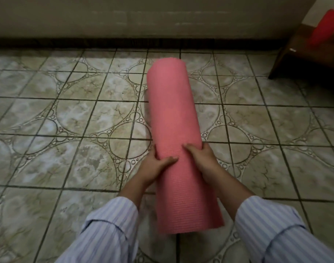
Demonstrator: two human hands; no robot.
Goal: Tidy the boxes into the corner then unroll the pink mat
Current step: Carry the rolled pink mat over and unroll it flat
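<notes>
The pink mat (173,114) is fully rolled into a thick tube that points away from me over the tiled floor (67,120). My left hand (154,166) grips its left side and my right hand (202,158) grips its right side, both around the middle of the roll with thumbs on top. The near end hangs above the floor between my striped sleeves; whether the far end touches the tiles I cannot tell. No boxes are in view.
A plain wall (143,18) with a dark skirting runs across the back. At the far right stands a dark wooden piece of furniture (310,59) with a blurred red object (325,27) above it.
</notes>
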